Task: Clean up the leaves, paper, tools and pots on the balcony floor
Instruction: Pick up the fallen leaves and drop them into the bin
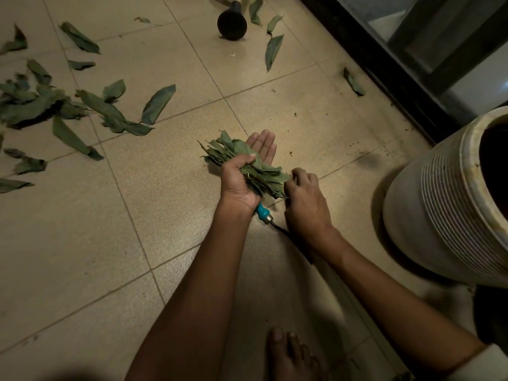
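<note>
Between my hands sits a bunch of dry green leaves, gripped with a teal-handled tool by my left hand and pinched at its end by my right hand, while many scattered green leaves and a black rubber mallet lie far ahead, uncollected.

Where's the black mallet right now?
Head view, top centre: the black mallet lies on the floor tiles, loose leaves just to its right, well beyond both hands.

Green leaves — teal tool handle — beige floor tiles, white ribbed pot.
</note>
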